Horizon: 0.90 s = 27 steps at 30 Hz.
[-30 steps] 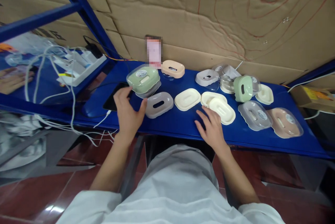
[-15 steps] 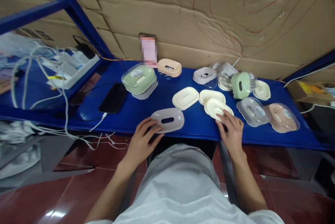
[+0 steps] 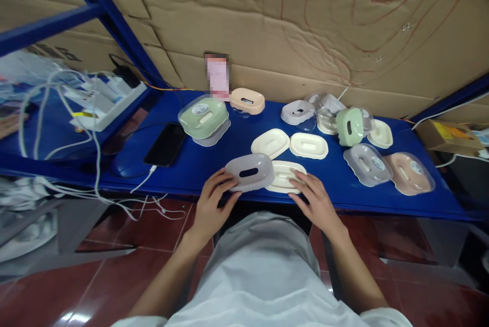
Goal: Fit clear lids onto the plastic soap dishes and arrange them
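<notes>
Fingers of the left hand (image 3: 214, 205) close on the left end of a grey slotted dish (image 3: 250, 163), thumb at its near edge, while the right hand (image 3: 317, 205) grips the right end of a cream tray (image 3: 284, 178); both pieces sit at the lower middle of the frame, the dish overlapping the tray's left end.

Cardboard (image 3: 244, 21) fills the top of the frame, marked with red curved lines at upper right. Below it, a blue tabletop (image 3: 198, 164) runs across the middle. A white power strip (image 3: 122, 108) lies at left among cables. At centre left, a green covered dish (image 3: 210, 120) rests on a grey piece; at centre right, a grey covered dish (image 3: 362, 164) lies beside a pinkish-brown one (image 3: 410, 174). A black phone (image 3: 164, 146) lies flat at centre left. Two more cream trays (image 3: 308, 146) lie side by side just above the hands. Smallest, a white plug (image 3: 153, 169) meets the phone's near edge.
</notes>
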{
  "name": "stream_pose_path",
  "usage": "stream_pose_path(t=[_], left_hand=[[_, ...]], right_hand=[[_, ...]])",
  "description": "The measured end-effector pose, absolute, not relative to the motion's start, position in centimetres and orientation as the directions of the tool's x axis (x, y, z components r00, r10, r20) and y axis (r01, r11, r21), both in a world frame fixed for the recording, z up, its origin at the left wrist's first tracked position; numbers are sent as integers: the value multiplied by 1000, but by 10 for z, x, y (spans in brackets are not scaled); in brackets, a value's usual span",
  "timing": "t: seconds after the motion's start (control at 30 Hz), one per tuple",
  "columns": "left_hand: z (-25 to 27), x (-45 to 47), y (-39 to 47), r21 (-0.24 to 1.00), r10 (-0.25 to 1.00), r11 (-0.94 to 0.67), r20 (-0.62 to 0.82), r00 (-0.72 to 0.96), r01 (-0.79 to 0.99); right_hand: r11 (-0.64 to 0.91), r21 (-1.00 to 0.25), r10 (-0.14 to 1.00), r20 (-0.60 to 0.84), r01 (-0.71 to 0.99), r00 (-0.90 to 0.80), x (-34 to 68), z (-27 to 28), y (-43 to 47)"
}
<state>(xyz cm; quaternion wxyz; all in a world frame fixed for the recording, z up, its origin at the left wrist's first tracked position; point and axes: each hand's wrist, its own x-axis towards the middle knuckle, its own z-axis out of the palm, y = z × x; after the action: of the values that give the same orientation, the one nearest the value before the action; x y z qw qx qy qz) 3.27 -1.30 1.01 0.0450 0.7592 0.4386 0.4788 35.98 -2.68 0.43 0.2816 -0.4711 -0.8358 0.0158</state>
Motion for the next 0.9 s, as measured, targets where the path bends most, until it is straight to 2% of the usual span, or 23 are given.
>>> stream_pose_path(t=[0.1,0.17,0.3,0.43,0.7,0.9], left_hand=[[23,49,-12,449,684,-653,695,221,609],[24,62,-10,425,675,-687,673,302,589],[10,81,-1,418,674,-724,601,431,549],[-2,85,5,427,689,-719,540,483,548],[3,86,5,452,713,-695,534,455,559],[-5,80,0,344,704,-678,559,439,649]], right_hand=[[545,-364,800,496,755,-339,351,5,-27],[552,-360,791,511,752,-336,346,6,-25],[596,-332,783,442,731,-438,346,5,-19],[575,-358,792,469,736,-391,347,1,-17],[568,-296,803,406,768,-437,346,40,5],[535,-107,799,386,838,-461,324,76,114]])
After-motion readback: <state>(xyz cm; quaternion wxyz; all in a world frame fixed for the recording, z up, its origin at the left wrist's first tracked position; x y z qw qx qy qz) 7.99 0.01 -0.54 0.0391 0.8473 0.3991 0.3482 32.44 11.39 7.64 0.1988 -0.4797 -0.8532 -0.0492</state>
